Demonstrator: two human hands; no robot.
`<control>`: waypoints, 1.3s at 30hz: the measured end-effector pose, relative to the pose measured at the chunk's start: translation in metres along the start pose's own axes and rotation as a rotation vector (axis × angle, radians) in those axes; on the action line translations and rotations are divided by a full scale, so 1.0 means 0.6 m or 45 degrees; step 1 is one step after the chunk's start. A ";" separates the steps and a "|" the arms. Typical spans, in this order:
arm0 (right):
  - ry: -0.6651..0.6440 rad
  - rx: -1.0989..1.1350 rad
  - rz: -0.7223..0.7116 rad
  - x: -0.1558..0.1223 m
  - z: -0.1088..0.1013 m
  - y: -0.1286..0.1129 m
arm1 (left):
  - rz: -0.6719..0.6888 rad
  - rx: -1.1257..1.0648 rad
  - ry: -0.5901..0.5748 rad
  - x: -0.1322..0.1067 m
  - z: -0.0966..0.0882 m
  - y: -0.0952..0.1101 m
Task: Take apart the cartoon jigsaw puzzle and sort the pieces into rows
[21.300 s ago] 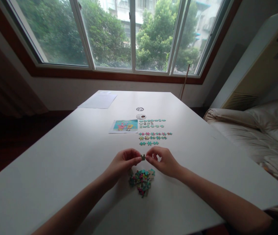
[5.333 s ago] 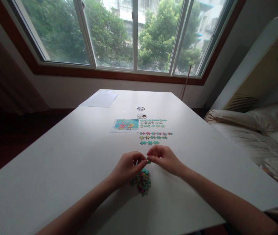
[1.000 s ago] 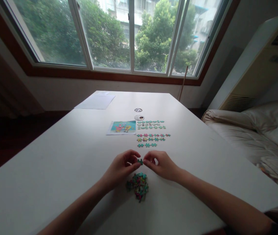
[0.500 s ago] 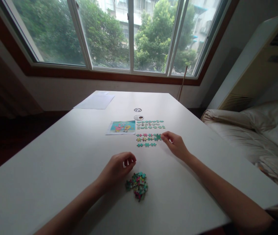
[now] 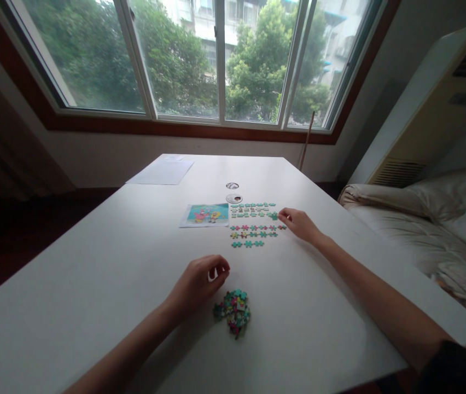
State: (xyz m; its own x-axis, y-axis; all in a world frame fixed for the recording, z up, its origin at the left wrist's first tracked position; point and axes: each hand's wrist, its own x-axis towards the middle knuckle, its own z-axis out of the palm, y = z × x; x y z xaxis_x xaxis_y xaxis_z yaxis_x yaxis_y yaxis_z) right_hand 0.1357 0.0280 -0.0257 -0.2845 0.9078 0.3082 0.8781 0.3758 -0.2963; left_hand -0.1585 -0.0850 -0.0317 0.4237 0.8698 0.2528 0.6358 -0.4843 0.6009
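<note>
R hand [image 5: 300, 224] had left the L hand [image 5: 198, 280] & carried the teal piece [image 5: 274, 215] to the right end of the rows [image 5: 253, 235], toward the table [image 5: 93, 284] far edge. Fingertips were on it; whether it was pinched or let go, can't tell. L hand sat curled shut, apparently empty, beside the pile [image 5: 233, 312] nr the near edge. Prob. one more pc sorted.

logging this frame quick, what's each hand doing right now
Left hand: curled shut, nothing seen in it, beside the heap of colourful jigsaw pieces.
Right hand: fingertips at a small teal jigsaw piece; grip cannot be told.
</note>
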 end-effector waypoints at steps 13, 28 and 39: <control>-0.077 -0.233 0.168 0.034 0.010 0.076 | -0.016 0.007 -0.017 -0.001 -0.001 -0.002; -0.040 -0.156 0.162 0.047 0.023 0.064 | -0.016 0.014 -0.002 0.000 -0.002 -0.002; -0.284 0.295 -0.545 -0.089 -0.005 -0.149 | -0.014 0.038 0.034 0.000 -0.006 -0.007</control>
State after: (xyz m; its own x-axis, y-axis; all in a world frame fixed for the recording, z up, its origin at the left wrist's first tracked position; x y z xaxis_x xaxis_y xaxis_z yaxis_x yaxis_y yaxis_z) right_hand 0.0738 -0.0544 -0.0127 -0.6957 0.6723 0.2530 0.5646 0.7295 -0.3860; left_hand -0.1633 -0.0824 -0.0314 0.3994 0.8771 0.2669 0.6593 -0.4771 0.5811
